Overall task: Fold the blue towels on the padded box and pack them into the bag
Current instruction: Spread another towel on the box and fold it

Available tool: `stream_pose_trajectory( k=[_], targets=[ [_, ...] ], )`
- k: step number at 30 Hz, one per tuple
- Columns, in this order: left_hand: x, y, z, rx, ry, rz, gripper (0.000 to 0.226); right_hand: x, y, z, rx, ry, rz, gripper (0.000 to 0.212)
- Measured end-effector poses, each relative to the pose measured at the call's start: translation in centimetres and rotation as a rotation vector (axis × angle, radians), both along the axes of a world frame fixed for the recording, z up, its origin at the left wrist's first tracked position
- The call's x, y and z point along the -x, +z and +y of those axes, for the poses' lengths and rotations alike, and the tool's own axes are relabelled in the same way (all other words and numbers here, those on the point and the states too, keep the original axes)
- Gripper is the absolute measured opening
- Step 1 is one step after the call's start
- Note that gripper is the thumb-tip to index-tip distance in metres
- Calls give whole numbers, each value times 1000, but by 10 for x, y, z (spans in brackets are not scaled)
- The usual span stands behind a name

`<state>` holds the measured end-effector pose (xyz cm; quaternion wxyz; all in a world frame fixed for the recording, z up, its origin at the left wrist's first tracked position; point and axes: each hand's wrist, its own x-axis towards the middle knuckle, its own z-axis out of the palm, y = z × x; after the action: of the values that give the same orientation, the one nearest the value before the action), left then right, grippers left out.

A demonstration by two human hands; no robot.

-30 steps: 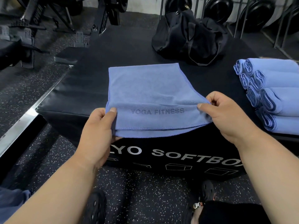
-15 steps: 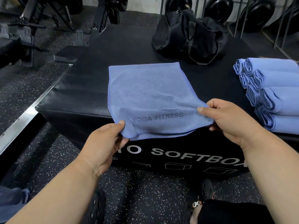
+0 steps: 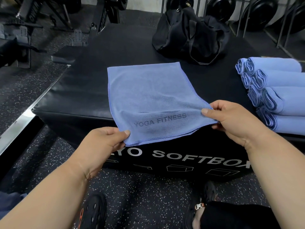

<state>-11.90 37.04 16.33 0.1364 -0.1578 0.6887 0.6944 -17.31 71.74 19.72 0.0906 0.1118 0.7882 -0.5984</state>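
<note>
A blue towel [image 3: 148, 93] printed "YOGA FITNESS" lies folded on the black padded box [image 3: 79, 90], its near end lifted off the box edge. My left hand [image 3: 102, 144] pinches the near left corner between thumb and fingers. My right hand [image 3: 229, 119] pinches the near right corner, held a little higher. A stack of several rolled blue towels [image 3: 277, 95] sits on the box at the right. The black bag [image 3: 191, 35] slumps at the far side of the box, and I cannot see its opening.
Weight plates on a rack [image 3: 257, 12] stand behind the bag. Gym machine frames [image 3: 24, 30] fill the far left. A metal floor strip [image 3: 18, 124] runs along the box's left side. My shoes [image 3: 94, 212] stand on the speckled rubber floor below.
The near end of the towel has been pulled toward me and lifted past the box edge. My left hand slid down and right along the corner; my right hand stayed nearly in place.
</note>
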Motion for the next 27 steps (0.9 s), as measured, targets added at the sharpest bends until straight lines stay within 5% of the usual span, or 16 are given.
stream_pose_trajectory(
  k=[4, 10, 20, 27],
  targets=[
    [1, -3, -6, 78, -117, 5, 13, 0, 0, 1, -8, -19, -5, 6],
    [3, -8, -15, 191, -184, 62, 39, 2, -2, 1, -6, -29, -14, 6],
    [-1, -7, -26, 300, -357, 42, 15, 2, -3, 2, -17, -49, -13, 7],
    [1, -9, -28, 183, -167, -69, 7, 3, -3, 2, -33, -46, -16, 7]
  ],
)
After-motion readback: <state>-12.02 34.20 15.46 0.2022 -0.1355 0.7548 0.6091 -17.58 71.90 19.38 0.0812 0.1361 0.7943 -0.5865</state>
